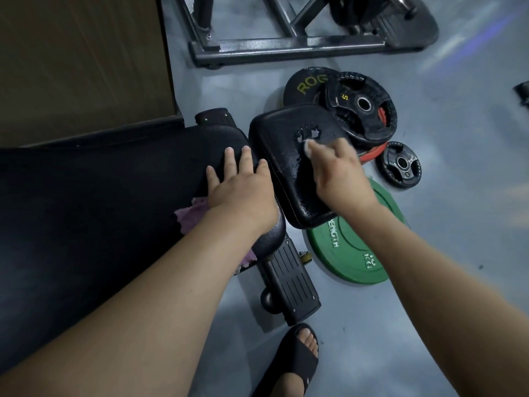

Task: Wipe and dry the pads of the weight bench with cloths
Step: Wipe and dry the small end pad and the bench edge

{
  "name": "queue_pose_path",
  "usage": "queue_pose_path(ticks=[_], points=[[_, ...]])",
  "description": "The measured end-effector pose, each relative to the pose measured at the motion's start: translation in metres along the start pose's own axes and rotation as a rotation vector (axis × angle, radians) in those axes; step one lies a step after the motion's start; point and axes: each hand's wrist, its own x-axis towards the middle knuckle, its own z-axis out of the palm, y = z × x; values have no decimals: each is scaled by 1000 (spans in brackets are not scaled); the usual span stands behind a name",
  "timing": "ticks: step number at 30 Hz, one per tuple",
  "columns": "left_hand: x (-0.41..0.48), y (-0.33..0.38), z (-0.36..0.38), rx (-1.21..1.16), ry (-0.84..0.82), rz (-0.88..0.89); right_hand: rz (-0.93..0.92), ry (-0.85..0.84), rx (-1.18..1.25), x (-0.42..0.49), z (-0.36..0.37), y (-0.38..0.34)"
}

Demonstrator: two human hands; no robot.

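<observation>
Bench pads at centre: long back pad [114,181] runs off to the left; smaller seat pad [280,144] sits just right of it, tilted, with a narrow gap between them; seat pad surface shows wet streaks and droplets, plus a patch of scuffed marks near its far end. Left hand [243,187] lies flat on the end of the back pad, fingers straight and spread, holding nothing; purple cloth [190,216] lies on that pad, partly under the left wrist and forearm. Right hand [340,173] is on the seat pad, motion-blurred; fingers look bunched on a small white cloth [307,147] pressed against the pad beside the scuffed patch. Green weight plate [352,253] lies flat on the grey floor [429,310], partly under the seat pad; black plates [363,107] are stacked beyond it; a small black plate [400,164] lies apart to the right. Steel frame [286,50] at top; sandalled foot [297,356] at bottom.
</observation>
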Motion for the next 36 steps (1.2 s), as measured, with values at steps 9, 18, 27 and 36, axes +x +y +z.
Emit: queue_pose_path(ticks=[9, 18, 27, 36], points=[[0, 0, 1, 2, -5, 5, 27, 16, 41, 28, 9, 5], [-1, 0, 0, -5, -13, 7, 181, 2, -28, 57, 7, 27], [0, -2, -1, -10, -21, 13, -29, -9, 104, 11, -7, 11], [1, -2, -5, -10, -41, 16, -138, -72, 153, -5, -10, -30]])
